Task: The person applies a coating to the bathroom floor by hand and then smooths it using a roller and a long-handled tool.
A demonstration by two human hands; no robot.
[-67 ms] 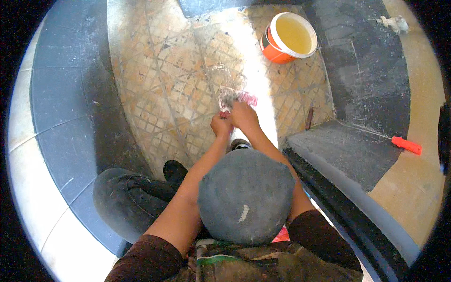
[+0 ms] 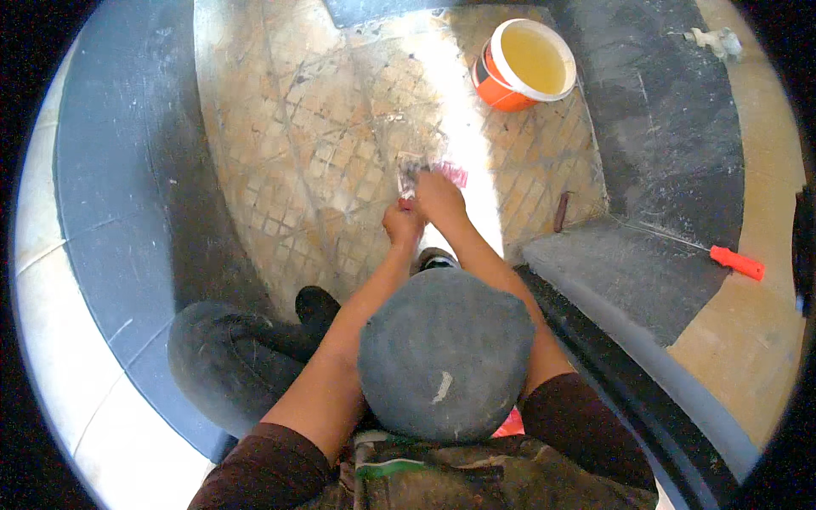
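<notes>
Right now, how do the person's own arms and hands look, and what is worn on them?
Both forearms are bare from the elbows down. Dark brown sleeves cover only the upper arms. The left hand and the right hand wear no gloves. No watch, ring or band is visible.

Both forearms reach forward, left hand closed, right hand pressed flat.

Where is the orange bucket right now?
In the head view, the orange bucket stands at upper right on the tiled floor, beyond both hands.
</notes>
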